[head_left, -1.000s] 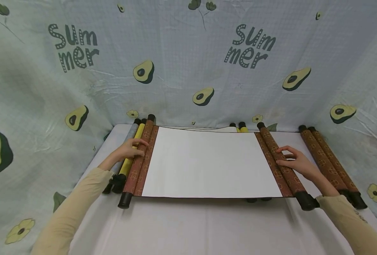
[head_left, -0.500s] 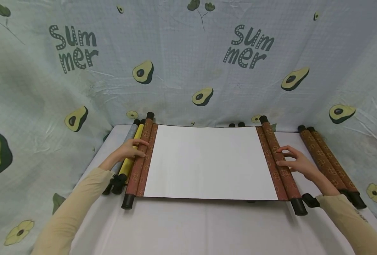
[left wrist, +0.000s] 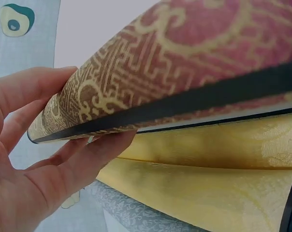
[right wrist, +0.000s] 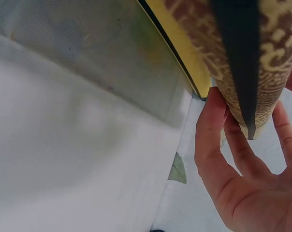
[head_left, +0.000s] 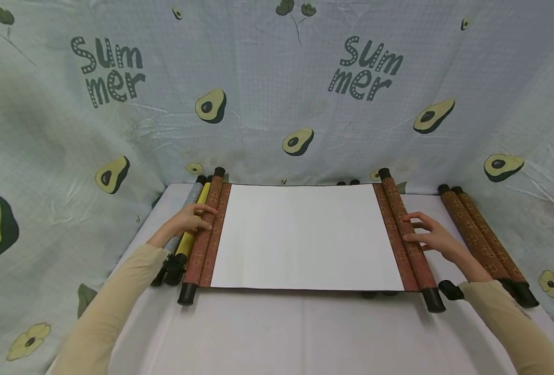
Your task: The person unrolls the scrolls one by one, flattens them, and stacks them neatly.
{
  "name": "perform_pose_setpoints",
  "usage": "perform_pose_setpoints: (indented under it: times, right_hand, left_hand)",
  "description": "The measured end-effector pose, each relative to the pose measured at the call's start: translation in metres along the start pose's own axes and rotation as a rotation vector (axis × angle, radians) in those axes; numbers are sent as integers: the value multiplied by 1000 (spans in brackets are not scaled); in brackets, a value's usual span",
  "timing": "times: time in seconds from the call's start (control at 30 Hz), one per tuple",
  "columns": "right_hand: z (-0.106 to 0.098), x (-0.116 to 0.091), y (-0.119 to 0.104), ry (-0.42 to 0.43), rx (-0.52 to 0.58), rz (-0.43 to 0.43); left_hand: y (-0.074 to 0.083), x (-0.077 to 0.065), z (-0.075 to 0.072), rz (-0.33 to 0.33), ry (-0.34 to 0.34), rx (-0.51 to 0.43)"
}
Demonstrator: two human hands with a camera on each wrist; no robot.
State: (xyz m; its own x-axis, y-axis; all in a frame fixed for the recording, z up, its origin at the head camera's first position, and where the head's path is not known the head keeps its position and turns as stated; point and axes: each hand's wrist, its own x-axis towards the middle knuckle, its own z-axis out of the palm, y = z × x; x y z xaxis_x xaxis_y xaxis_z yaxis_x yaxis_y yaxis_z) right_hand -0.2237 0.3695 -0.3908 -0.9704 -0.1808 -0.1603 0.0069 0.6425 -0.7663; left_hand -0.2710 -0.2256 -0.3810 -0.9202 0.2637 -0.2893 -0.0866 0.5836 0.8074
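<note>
A hanging scroll is spread out, its white sheet (head_left: 300,237) stretched between two reddish-brown patterned rollers with black end knobs. At the left, my left hand (head_left: 187,221) grips the left roller (head_left: 206,234), fingers over the top. My right hand (head_left: 432,238) holds the right roller (head_left: 405,237) from its outer side. In the left wrist view, thumb and fingers lie on either side of the patterned roller (left wrist: 131,87). In the right wrist view, fingers touch the roller (right wrist: 274,53) around its far end. The scroll is raised over a yellow scroll (head_left: 186,243), mostly hidden beneath it.
A grey scroll (head_left: 194,194) lies left of the yellow one. Two brown patterned scrolls (head_left: 476,234) lie side by side at the right. Black knobs (head_left: 354,182) peek out behind the sheet. A printed cloth wall (head_left: 258,67) stands behind the white table (head_left: 267,333).
The right roller has tilted up at its far end and shifted slightly left with my right hand. The sheet now hides more of the things behind it. My left hand has hardly moved.
</note>
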Motion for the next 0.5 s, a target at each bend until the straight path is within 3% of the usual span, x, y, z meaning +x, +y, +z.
perform_pose_setpoints:
  times: [0.3, 0.5]
  right_hand:
    - [3, 12, -2, -11, 15, -7]
    - [4, 19, -1, -4, 14, -1]
  left_hand:
    - [-8, 8, -4, -38, 76, -19]
    - [-10, 17, -5, -42, 80, -20]
